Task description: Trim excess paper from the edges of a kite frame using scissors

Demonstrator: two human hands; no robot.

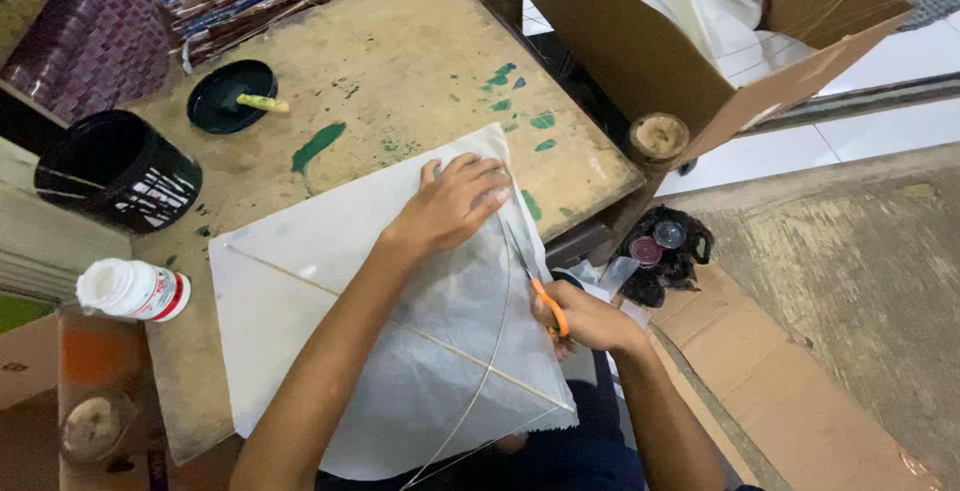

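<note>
The left hand lies flat, fingers spread, pressing a white paper sheet onto the paint-stained wooden worktop. Thin sticks cross the sheet, forming a frame. The right hand is closed around orange-handled scissors, whose blades meet the sheet's right edge just beside the left fingertips. A white bottle, a black container and a black lid stand at the worktop's left side, well apart from the hands.
</note>
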